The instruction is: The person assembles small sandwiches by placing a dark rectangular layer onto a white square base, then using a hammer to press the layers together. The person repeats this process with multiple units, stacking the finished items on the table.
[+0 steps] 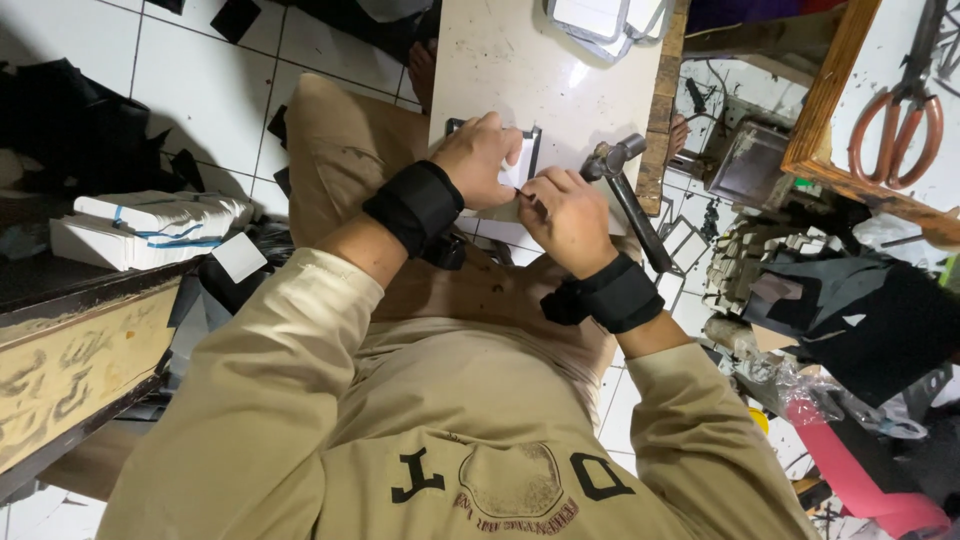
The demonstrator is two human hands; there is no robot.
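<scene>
I see both forearms reaching away from the tan long-sleeved shirt toward the pale, scuffed tabletop (520,70), each wrist wrapped in a black strap. The left hand (478,158) lies knuckles up on a flat white rectangular card with a thin black border (527,158), its fingers curled down and pressing the card flat at the tabletop's near edge. The right hand (568,218) sits just beside it, to the right and nearer, wrist bent inward, fingers pinched shut on a small dark slender tool (528,200) whose tip meets the card's near edge under the left hand. What kind of tool it is I cannot tell; most of it is hidden in the fist. The two hands almost touch over the card.

A steel-headed hammer with a dark handle (625,195) rests just right of the right hand, head on the tabletop, handle angling off the near edge. At the far end of the tabletop lies a stack of metal-rimmed frames (600,25). Orange-handled scissors (895,125) hang far right, and bundled white card stacks (150,225) sit on the left.
</scene>
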